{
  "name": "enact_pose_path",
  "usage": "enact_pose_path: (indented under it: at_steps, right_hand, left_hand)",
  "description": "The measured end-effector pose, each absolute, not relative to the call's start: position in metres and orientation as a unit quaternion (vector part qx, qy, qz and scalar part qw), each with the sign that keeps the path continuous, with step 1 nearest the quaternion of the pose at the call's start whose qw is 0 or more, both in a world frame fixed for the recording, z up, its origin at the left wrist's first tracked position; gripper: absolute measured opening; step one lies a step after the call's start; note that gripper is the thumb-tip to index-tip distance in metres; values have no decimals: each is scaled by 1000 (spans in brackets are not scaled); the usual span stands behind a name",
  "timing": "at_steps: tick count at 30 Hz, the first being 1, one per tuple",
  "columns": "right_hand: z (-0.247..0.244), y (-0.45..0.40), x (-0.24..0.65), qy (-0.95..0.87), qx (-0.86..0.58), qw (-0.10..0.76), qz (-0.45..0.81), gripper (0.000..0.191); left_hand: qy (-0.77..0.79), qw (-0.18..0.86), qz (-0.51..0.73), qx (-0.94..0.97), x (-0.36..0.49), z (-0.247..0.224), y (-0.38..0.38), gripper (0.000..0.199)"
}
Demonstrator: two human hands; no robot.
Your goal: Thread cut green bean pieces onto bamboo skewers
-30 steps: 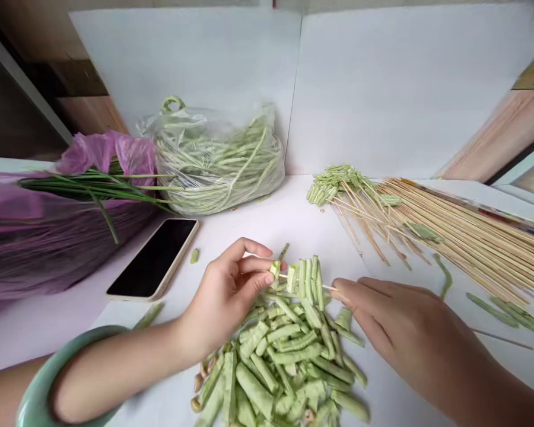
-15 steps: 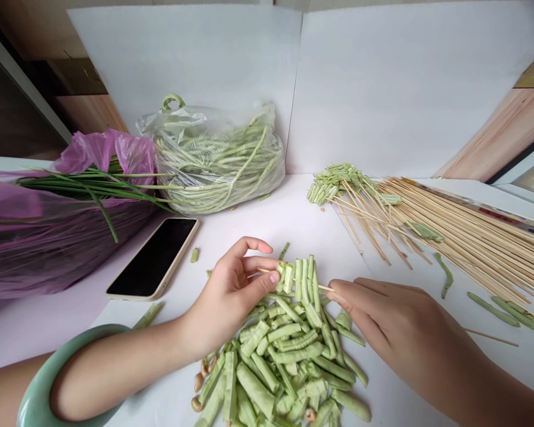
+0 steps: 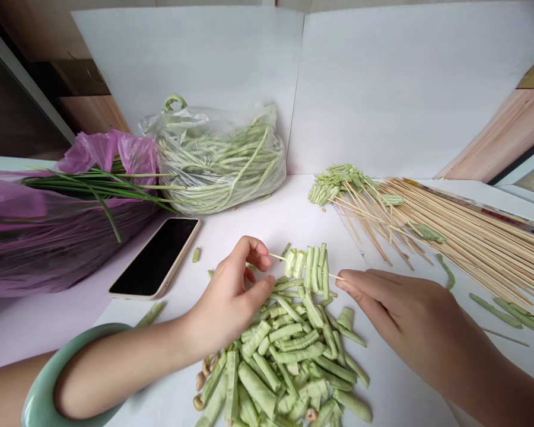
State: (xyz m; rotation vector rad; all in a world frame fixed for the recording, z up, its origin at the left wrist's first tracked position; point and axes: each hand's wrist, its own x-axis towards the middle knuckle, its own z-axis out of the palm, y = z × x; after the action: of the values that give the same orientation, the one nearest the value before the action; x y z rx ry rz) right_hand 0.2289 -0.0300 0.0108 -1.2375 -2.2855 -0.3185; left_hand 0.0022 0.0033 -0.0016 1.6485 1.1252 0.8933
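A bamboo skewer threaded with a row of pale green cut long bean pieces hangs just above a heap of cut beans. My right hand pinches the skewer's right end between thumb and fingers. My left hand stands loosely curled beside the skewer's left end, holding nothing, its thumb close to the first bean pieces. A jade bangle circles my left wrist.
Behind lie a clear plastic bag of long beans, a phone, green stalks on purple plastic, finished bean skewers and a bamboo skewer bundle. Loose bean strips lie at right.
My left hand has drawn back from the bean pieces and no longer grips them. The skewer has tilted, its left tip rising, and the row of beans sits slightly higher.
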Motion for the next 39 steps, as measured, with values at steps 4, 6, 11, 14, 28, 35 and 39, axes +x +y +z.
enact_pose_path:
  at_steps: [4, 6, 11, 14, 28, 35, 39]
  right_hand:
    - [11, -29, 229, -842, -452, 264, -130, 25]
    - [11, -29, 229, -841, -455, 263, -127, 25]
    - [9, -29, 230, -839, -461, 264, -120, 25]
    - [10, -30, 230, -839, -467, 256, -110, 26]
    - [11, -31, 230, -837, -482, 247, -84, 28]
    - [11, -30, 230, -839, -478, 244, -93, 27]
    - [12, -30, 230, -839, -480, 239, -90, 27]
  left_hand:
    - [492, 335, 257, 761, 2, 3, 2, 16]
    - [490, 300, 218, 789, 2, 5, 1, 16]
    - [473, 271, 192, 816, 3, 7, 2, 15]
    - [468, 268, 201, 818, 3, 7, 4, 13]
    - [452, 279, 211, 821, 3, 6, 3, 15]
    - [444, 271, 217, 826, 1, 4, 3, 20]
    - [438, 274, 219, 828, 1, 4, 3, 20]
